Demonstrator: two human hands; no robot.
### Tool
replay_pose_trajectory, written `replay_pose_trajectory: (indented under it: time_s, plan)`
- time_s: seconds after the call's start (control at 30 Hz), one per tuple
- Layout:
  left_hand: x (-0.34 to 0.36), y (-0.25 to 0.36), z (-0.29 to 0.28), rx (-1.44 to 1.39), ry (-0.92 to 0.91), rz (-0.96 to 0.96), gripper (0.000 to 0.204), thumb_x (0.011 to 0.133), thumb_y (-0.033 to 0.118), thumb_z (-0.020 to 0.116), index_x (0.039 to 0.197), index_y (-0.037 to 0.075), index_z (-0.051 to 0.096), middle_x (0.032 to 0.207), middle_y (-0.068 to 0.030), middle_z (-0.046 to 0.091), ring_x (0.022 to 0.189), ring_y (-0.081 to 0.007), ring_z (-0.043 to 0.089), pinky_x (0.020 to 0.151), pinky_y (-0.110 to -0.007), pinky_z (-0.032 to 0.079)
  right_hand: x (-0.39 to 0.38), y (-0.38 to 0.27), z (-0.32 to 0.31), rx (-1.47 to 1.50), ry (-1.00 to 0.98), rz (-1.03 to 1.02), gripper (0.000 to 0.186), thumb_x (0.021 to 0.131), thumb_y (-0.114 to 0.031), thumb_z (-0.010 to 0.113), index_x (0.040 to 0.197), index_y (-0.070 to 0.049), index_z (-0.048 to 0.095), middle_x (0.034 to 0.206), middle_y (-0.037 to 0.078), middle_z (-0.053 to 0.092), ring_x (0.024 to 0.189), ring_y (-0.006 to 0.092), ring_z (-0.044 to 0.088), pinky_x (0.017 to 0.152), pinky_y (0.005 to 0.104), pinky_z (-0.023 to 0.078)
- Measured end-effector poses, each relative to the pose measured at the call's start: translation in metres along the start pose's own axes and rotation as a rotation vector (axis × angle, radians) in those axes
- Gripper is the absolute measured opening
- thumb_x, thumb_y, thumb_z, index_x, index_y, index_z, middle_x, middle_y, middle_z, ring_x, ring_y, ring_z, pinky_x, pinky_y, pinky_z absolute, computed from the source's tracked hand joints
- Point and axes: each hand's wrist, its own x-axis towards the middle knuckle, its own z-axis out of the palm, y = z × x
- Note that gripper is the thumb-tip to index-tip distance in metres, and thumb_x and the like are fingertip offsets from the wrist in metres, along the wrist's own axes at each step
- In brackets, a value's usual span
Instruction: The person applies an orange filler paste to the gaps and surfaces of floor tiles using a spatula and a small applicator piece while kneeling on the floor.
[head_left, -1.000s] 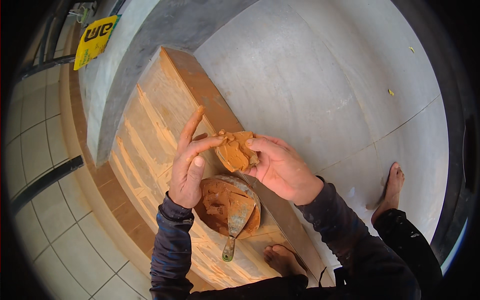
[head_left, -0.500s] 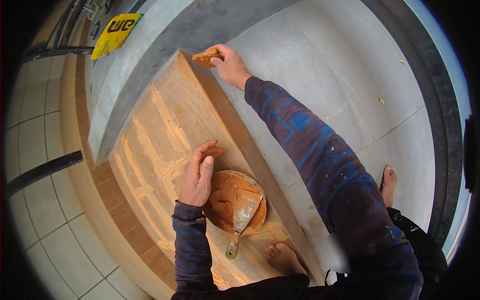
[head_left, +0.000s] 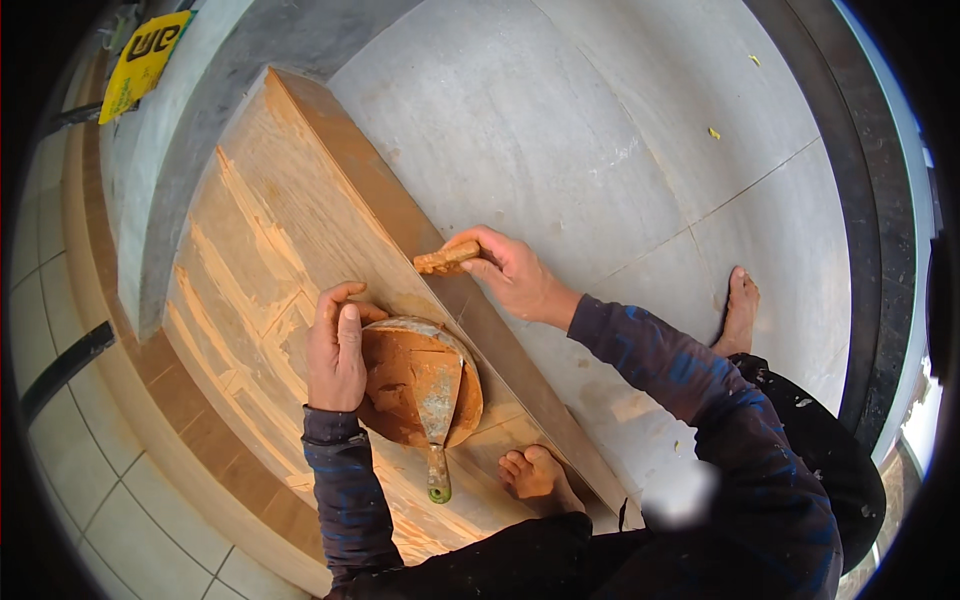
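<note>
In my right hand [head_left: 515,275] is a small flat piece [head_left: 450,256] thickly coated in orange paste, held at the long corner edge of the wood-grained step [head_left: 290,205], which has orange streaks across its top. My left hand [head_left: 338,355] is beside the upper left of a round bowl [head_left: 385,395] of orange paste, its fingers loosely bent and apart, with paste on the fingertips; whether they touch the rim is hard to tell. A metal putty knife [head_left: 438,405] with a green-tipped handle lies across the bowl.
A grey curved partition [head_left: 150,220] borders the step's far left, with a yellow packet [head_left: 140,70] on it. Pale floor tiles [head_left: 90,470] and a black bar [head_left: 65,370] lie left. Grey flooring [head_left: 620,150] lies right. My bare feet [head_left: 740,310] are on floor and step.
My right hand went up to the step's far end with the coated piece, then came back down along the edge. My left hand left the coated piece and lowered beside the bowl.
</note>
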Motion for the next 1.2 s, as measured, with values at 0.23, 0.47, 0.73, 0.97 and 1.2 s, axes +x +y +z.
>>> replay_pose_trajectory:
  time_s: [0.23,0.47,0.73,0.97,1.2]
  plan:
    - [0.013,0.024,0.005,0.304,-0.116,-0.133,0.028,0.11,0.025,0.051,0.123,0.003,0.061,0.088,-0.0116,0.071,0.083,-0.019,0.067,0.075,-0.033,0.053,-0.106,0.039,-0.04,0.386,-0.02,0.154,0.026,0.105,-0.006,0.054,0.13,0.001,0.058,0.118,0.007,0.068,0.108,0.0125,0.063,0.097,0.0309,0.05]
    - [0.109,0.052,0.102,0.68,-0.441,0.14,0.029,0.089,0.0,0.063,0.115,0.006,0.052,0.111,-0.018,0.07,0.102,-0.0394,0.068,0.087,-0.047,0.054,-0.123,0.027,-0.085,0.491,0.428,0.117,0.028,0.103,-0.004,0.057,0.131,0.001,0.057,0.118,0.007,0.071,0.108,0.0106,0.064,0.097,0.0282,0.05]
    - [0.16,-0.023,0.146,1.023,-0.754,-0.145,0.052,0.085,0.003,0.065,0.127,0.001,0.034,0.132,-0.0342,0.053,0.126,-0.0519,0.056,0.106,-0.051,0.048,-0.138,0.022,-0.088,0.53,0.483,0.073,0.029,0.103,-0.007,0.058,0.131,0.0,0.058,0.117,0.004,0.07,0.108,0.0098,0.063,0.096,0.0273,0.048]
    - [0.146,-0.031,0.159,0.922,-0.622,-0.189,0.05,0.081,-0.005,0.056,0.124,0.001,0.03,0.13,-0.0316,0.044,0.122,-0.0491,0.054,0.103,-0.047,0.045,-0.146,0.027,-0.093,0.571,0.495,0.009,0.029,0.103,-0.006,0.059,0.131,0.001,0.058,0.119,0.006,0.071,0.107,0.0095,0.064,0.094,0.0266,0.049]
    - [0.139,-0.055,0.167,0.845,-0.442,-0.286,0.061,0.083,-0.003,0.062,0.13,-0.005,0.023,0.139,-0.0379,0.038,0.131,-0.0489,0.052,0.108,-0.045,0.046,-0.145,0.022,-0.095,0.589,0.514,0.02,0.028,0.103,-0.006,0.059,0.13,0.001,0.059,0.118,0.006,0.071,0.106,0.0094,0.064,0.094,0.0265,0.049]
